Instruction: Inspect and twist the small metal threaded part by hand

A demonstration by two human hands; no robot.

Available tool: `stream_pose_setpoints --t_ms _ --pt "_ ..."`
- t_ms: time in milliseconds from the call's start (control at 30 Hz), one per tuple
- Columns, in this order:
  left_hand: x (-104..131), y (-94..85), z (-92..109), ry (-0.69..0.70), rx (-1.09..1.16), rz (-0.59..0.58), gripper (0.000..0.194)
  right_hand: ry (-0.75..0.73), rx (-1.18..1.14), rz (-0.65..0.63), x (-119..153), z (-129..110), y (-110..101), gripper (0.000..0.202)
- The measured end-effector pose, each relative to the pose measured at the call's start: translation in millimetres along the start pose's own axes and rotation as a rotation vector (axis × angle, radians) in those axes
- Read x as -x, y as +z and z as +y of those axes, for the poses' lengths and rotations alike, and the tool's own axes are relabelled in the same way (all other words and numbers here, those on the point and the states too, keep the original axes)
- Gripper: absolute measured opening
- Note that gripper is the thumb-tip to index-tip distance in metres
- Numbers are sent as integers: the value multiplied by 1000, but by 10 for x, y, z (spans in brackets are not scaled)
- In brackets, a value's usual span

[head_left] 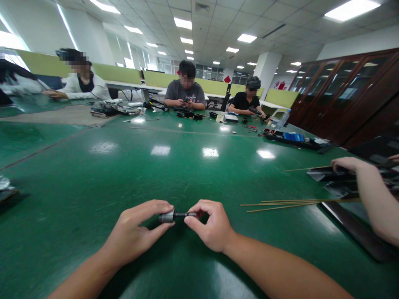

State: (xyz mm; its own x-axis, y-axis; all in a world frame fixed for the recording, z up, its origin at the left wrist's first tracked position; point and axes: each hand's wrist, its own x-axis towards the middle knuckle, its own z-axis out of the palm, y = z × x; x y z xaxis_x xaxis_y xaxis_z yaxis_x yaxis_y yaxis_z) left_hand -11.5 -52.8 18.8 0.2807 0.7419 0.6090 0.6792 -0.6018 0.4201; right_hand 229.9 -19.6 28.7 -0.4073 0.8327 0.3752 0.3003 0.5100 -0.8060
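Note:
A small dark metal part with a thick grey cylinder and a thin ridged shaft lies level between my two hands, just above the green tabletop. My left hand pinches the thick cylinder end between thumb and fingers. The thin end is gripped by the thumb and forefinger of my right hand, which hides its tip. I cannot tell the exact kind of the part.
Thin brass-coloured rods lie to the right, beside a co-worker's reaching hand and a dark flat case. A foil-like object sits at the left edge. Across the table, several people sit behind electronics and a tool tray.

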Motion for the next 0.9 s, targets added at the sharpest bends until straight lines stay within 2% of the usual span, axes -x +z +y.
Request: stream_pose_setpoints --t_ms 900 --pt "3 -33 -47 -19 -19 -7 36 0 -45 41 -16 25 -13 14"
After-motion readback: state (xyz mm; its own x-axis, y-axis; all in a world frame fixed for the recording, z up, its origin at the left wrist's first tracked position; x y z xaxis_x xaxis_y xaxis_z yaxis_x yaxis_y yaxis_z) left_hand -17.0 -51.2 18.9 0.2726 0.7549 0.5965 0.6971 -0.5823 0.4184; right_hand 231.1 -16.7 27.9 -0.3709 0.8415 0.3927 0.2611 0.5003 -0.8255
